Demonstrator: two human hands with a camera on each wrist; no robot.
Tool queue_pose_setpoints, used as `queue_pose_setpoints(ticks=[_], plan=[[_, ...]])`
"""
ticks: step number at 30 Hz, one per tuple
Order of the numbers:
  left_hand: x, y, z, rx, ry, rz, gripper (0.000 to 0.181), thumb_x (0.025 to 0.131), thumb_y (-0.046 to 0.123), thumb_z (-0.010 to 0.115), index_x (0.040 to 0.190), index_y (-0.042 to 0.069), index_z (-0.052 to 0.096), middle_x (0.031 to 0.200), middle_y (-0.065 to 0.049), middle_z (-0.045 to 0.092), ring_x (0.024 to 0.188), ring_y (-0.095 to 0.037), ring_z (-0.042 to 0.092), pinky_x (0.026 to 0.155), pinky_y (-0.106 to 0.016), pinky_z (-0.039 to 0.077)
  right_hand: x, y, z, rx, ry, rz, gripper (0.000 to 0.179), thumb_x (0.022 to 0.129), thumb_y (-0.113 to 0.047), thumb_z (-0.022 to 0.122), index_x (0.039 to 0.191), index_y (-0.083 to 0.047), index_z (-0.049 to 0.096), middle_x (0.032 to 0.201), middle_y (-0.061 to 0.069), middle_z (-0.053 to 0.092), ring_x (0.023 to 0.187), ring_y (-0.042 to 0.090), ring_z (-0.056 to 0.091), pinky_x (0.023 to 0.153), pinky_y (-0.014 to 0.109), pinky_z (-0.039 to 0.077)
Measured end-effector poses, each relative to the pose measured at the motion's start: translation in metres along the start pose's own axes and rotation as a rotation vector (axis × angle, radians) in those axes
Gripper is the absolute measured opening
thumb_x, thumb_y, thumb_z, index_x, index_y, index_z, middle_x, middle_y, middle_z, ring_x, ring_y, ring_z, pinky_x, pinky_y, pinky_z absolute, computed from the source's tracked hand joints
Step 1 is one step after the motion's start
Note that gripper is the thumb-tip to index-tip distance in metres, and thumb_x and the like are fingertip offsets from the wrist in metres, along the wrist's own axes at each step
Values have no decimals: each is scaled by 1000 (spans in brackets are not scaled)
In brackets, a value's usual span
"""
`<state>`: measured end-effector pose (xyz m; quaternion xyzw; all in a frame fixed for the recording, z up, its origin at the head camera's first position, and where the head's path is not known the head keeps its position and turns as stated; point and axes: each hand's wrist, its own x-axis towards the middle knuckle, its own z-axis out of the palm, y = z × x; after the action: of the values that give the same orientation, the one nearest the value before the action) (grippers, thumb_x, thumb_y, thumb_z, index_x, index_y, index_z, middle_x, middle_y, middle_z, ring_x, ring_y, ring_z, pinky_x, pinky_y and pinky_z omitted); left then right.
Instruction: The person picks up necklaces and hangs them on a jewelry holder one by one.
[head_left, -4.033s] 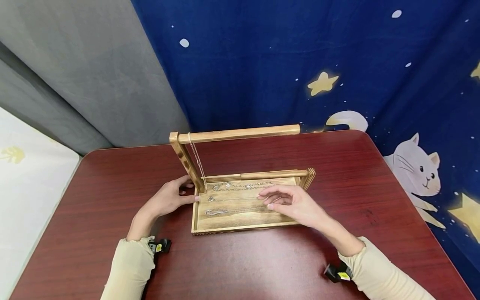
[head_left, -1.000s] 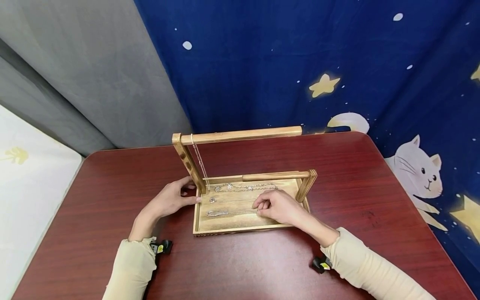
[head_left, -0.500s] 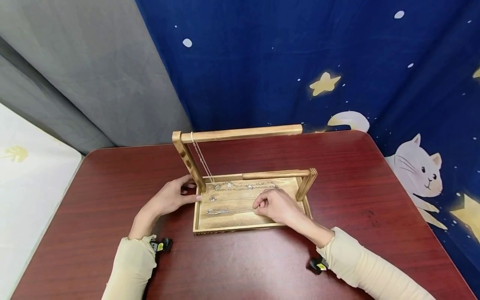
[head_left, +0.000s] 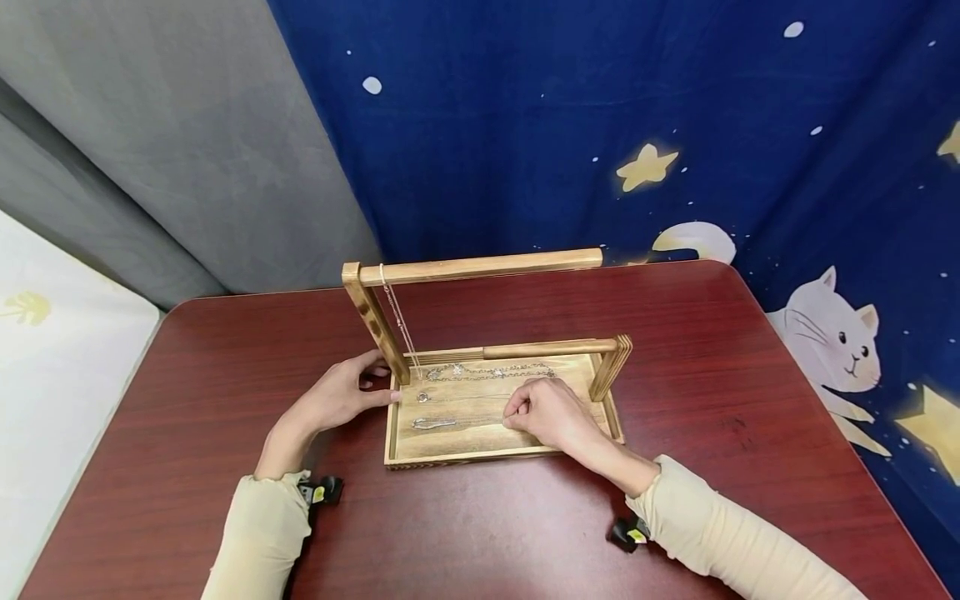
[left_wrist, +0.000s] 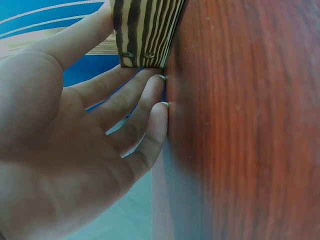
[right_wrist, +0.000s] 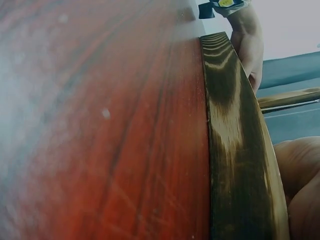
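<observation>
A wooden jewelry stand [head_left: 480,455] has a tray base, with an upper bar [head_left: 480,268] on a left post. My left hand [head_left: 333,400] grips its left end, thumb on the rim and fingers behind; in the left wrist view the fingers [left_wrist: 135,107] lie around the wood's end. Over the tray, my right hand [head_left: 551,412] pinches the chain end of the front necklace [head_left: 433,424], whose long pendant lies at left. Behind it lie a necklace with a round pendant [head_left: 422,397] and one with flower-like charms [head_left: 498,373]. The right fingertips are partly hidden.
Another necklace [head_left: 400,321] hangs from the upper bar beside the post. A lower bar [head_left: 555,348] runs along the tray's back to a short right post [head_left: 611,367]. Everything stands on a dark red table [head_left: 480,525], with a blue curtain [head_left: 525,125] behind.
Since the earliest frame my right hand has come down and left, and its fingers have closed on the front necklace's chain. The hanging necklace swings slightly. My left hand stays on the stand.
</observation>
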<state>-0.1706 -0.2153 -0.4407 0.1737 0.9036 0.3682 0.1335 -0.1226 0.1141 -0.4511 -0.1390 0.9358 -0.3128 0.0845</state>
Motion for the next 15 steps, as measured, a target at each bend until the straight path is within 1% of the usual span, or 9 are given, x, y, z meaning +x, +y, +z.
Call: queue_pose_setpoints(ticks=[7,11,15], plan=[[0,-1,0,3,9,1,60,88,26,78,134,-3,54,116,-16,66,108,-31,63,91,-46,49,-2,0,1,-29,12,-21,17,80,-23,82,68,-28,71,66,-16,53,63,1,49,62,25,42],[1,-2,0,5,0,-5,62,89,27,77,136,-3,52,117,-17,66,108,-31,63,91,-46,50,-3,0,2,-47,15,-36,17,82,-22,80,69,-28,70,69,-15,52,64,1,49,62,23,43],[1,-2,1,9,-6,-9,63,89,28,77,137,-3,51,118,-17,66,108,-31,63,91,-46,50,-4,0,1,-52,3,-32,16,84,-21,78,71,-27,70,70,-15,53,64,0,50,62,23,43]])
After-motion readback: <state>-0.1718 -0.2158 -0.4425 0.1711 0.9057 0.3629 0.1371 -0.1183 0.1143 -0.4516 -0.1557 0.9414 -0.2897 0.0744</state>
